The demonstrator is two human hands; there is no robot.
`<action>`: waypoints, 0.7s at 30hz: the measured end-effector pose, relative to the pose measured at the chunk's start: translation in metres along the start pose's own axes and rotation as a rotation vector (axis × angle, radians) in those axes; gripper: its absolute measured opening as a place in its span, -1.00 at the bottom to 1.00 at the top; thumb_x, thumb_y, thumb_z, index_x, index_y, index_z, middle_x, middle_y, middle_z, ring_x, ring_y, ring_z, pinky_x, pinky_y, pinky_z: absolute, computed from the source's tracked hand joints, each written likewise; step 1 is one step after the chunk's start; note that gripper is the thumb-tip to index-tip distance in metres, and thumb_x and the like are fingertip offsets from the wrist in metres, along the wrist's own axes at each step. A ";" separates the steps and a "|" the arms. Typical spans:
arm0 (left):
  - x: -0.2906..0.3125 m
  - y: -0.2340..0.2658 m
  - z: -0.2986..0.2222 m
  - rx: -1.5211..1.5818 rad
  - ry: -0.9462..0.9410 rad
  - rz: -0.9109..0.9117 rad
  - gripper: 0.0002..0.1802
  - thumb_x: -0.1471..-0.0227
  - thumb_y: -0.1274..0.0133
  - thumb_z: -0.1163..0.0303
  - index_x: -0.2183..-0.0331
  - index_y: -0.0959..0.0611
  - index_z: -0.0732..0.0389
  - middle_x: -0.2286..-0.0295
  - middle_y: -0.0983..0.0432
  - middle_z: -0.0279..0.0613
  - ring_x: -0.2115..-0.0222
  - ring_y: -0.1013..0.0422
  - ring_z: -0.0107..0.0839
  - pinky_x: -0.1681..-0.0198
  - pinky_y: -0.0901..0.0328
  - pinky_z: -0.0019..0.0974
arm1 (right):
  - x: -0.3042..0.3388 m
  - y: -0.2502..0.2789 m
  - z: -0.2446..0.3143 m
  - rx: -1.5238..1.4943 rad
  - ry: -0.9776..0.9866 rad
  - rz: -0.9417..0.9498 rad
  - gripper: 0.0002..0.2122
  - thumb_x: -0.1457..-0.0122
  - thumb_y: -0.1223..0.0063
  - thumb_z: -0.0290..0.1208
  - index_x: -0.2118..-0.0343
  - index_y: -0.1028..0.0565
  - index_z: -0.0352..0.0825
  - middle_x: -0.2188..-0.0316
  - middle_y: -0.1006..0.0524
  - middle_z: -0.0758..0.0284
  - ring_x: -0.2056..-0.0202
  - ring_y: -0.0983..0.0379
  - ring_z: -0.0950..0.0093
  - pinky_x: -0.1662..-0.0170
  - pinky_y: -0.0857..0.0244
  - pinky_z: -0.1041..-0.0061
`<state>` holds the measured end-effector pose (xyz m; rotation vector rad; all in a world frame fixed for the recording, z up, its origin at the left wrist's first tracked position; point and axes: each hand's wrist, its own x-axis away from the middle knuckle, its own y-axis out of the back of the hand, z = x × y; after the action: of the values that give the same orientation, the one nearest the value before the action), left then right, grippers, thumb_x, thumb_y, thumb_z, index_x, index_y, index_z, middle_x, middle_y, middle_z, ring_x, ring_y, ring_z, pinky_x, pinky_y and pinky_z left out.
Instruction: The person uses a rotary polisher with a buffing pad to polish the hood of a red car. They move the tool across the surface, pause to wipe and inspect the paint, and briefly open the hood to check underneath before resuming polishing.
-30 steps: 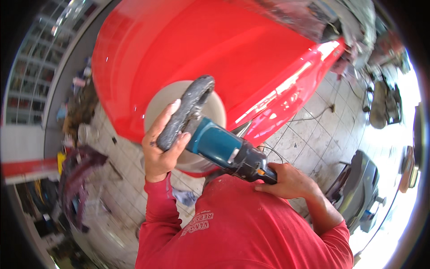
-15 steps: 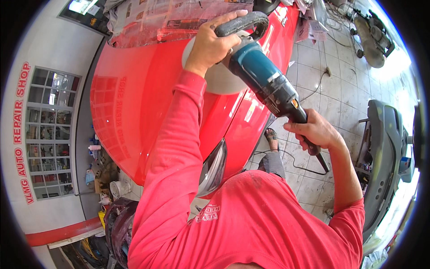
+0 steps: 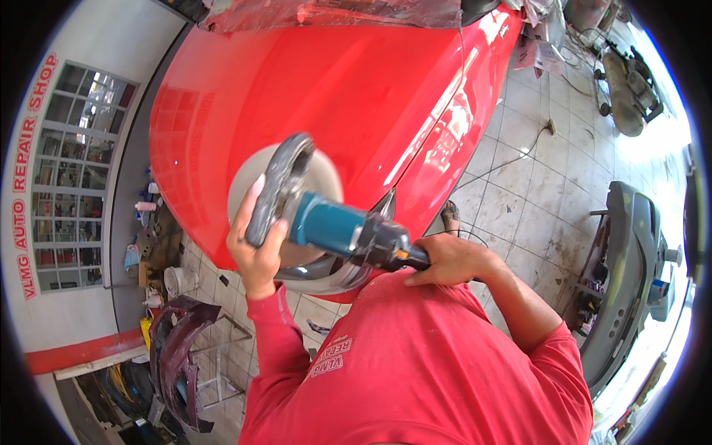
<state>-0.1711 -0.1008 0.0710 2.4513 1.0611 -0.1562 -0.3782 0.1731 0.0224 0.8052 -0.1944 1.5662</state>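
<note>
A teal and black car polisher lies across the front of a glossy red car hood. Its pale round pad looks blurred and covers the hood near the front edge. My left hand is wrapped around the lower end of the black loop handle. At the tool's rear, my right hand grips the black grip close to my body, its fingers partly hidden. Part of the clear headlight shows below the polisher.
Masking sheets cover the car's windshield end. A grey bumper stands at the right, a dark red bumper at the lower left, with a white bucket near it. A cord and an air compressor are on the tiled floor.
Both hands have brought the polisher back toward my body and to the left, from the hood's upper right to its front edge. The tool has turned to lie more level.
</note>
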 end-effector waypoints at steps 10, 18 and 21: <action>0.023 0.029 -0.007 0.045 0.080 -0.288 -0.32 -0.06 -0.22 0.61 -0.25 -0.54 0.44 -0.09 -0.60 0.00 0.01 -0.56 -0.36 -0.08 -0.43 -0.35 | 0.024 0.008 0.045 0.174 0.160 -0.061 -0.50 -0.17 -0.35 -0.14 -0.01 -0.46 -0.41 0.28 -0.66 -0.04 0.10 -0.62 -0.02 0.03 -0.45 0.05; -0.120 -0.114 -0.045 0.097 -0.205 0.099 -0.35 -0.07 -0.27 0.50 -0.22 -0.61 0.31 0.04 -0.68 -0.19 0.19 -0.54 -0.51 0.00 -0.42 -0.38 | 0.101 0.117 -0.006 -0.003 -0.063 -0.322 -0.50 -0.04 -0.45 -0.50 -0.07 -0.51 -0.32 0.27 -0.69 0.13 0.20 -0.66 0.22 0.08 -0.48 0.24; -0.192 -0.180 -0.040 0.249 -0.363 0.151 -0.39 -0.02 -0.28 0.48 -0.16 -0.66 0.29 0.10 -0.73 -0.10 0.17 -0.62 -0.47 0.02 -0.47 -0.32 | 0.111 0.157 -0.003 -0.116 -0.281 -0.507 -0.52 -0.02 -0.44 -0.60 -0.03 -0.50 -0.37 0.39 -0.57 0.37 0.43 -0.49 0.54 0.34 -0.43 0.40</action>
<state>-0.4364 -0.1021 0.0938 2.5724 0.7315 -0.6916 -0.5196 0.2353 0.1379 0.8987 -0.2596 0.9557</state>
